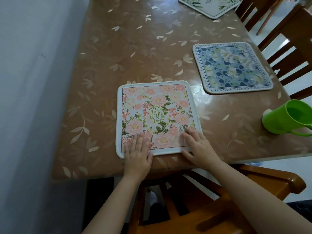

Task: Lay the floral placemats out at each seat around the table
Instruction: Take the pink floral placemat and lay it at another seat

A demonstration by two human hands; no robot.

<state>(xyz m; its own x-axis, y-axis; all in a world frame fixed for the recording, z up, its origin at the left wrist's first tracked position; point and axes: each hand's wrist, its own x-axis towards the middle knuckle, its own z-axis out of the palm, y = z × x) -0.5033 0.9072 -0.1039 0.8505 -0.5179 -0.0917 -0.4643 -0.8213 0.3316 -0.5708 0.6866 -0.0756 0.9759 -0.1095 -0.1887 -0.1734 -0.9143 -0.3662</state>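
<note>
A pink floral placemat with "GARDEN" printed in its middle lies flat near the front edge of the brown table. My left hand presses flat on its near left corner. My right hand rests flat on its near right corner, fingers straight. A blue floral placemat lies at the right side of the table before a chair. A white placemat with green leaves sits at the far right, partly cut off by the frame.
A green plastic cup lies on its side near the table's right edge. Wooden chairs stand at the right and directly below me. A grey wall runs along the table's left side.
</note>
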